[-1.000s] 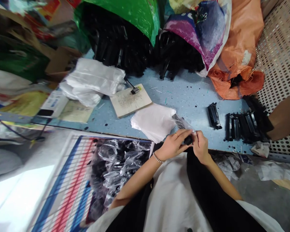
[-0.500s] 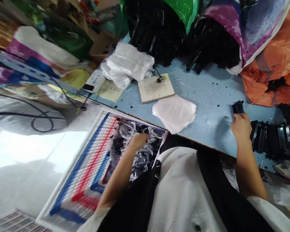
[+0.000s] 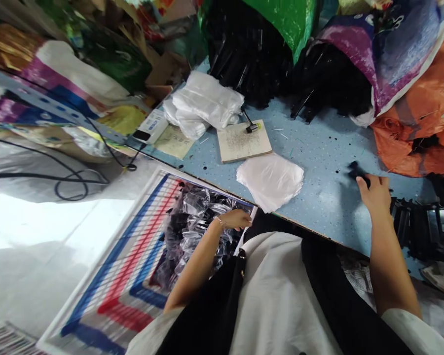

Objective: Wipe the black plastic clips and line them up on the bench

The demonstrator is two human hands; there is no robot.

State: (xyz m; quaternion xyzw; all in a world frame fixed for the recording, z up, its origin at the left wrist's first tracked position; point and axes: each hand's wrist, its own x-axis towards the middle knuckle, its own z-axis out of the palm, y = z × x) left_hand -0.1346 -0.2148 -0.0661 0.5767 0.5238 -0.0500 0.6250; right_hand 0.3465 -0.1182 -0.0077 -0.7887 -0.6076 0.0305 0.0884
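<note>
My left hand [image 3: 236, 219] hangs over the near right corner of the bagged black parts [image 3: 196, 207] in the striped basket, by the table edge. Its fingers are loosely bent, thumb a little apart, with nothing visible in them. At the right of the blue table, my right hand [image 3: 376, 194] grips a small black plastic part [image 3: 358, 172], blurred by motion. Near that hand stands a row of similar black parts [image 3: 425, 222]. Between my hands, a fanned stack of clear plastic bags [image 3: 272, 180] lies at the table's front edge.
The blue table [image 3: 318, 197] carries a worn pad [image 3: 242, 143] with a small black piece on it, and folded white bags [image 3: 205, 101]. Sacks spill black parts [image 3: 251, 64] at the back. An orange sack [image 3: 410, 133] stands right. A striped basket [image 3: 122, 276] sits below left.
My left hand has moved right, from the middle of the bagged parts toward the table edge. The black part in my right hand has tilted. The view has shifted slightly.
</note>
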